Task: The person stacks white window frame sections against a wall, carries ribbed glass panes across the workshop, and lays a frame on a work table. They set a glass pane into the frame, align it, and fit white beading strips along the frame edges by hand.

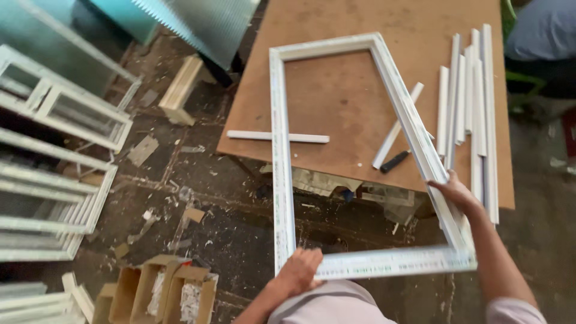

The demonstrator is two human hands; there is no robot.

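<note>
Hands on both ends here: the person's left hand (298, 271) is clamped over the near bottom rail of a white window frame (279, 162), close to its left corner, fingers curled down over the edge. Right hand (457, 193) is wrapped around the frame's right side rail, a bit above the lower right corner, so both hands have a proper grip on it. The frame is a tall rectangle, far end resting on the brown workbench (336, 90) and near end sticking out past the table edge over the floor, held up toward the person's body.

On the bench, just right of the frame, there's a bundle of white trim strips (474, 96) lying lengthwise, some reaching the near edge. One loose strip (397, 127) lies at a slant partly under the right rail, with a dark-handled tool (394, 161) beside its lower end. Another short white strip (258, 135) lies crosswise, passing under the left rail and poking off the table's left edge.

Floor's a mess of scraps and dust. More finished white frames (54, 150) are stacked on the left, and open cardboard boxes (162, 294) with small white bits sit near the bottom left. Someone else's clothing shows at the top right corner.
</note>
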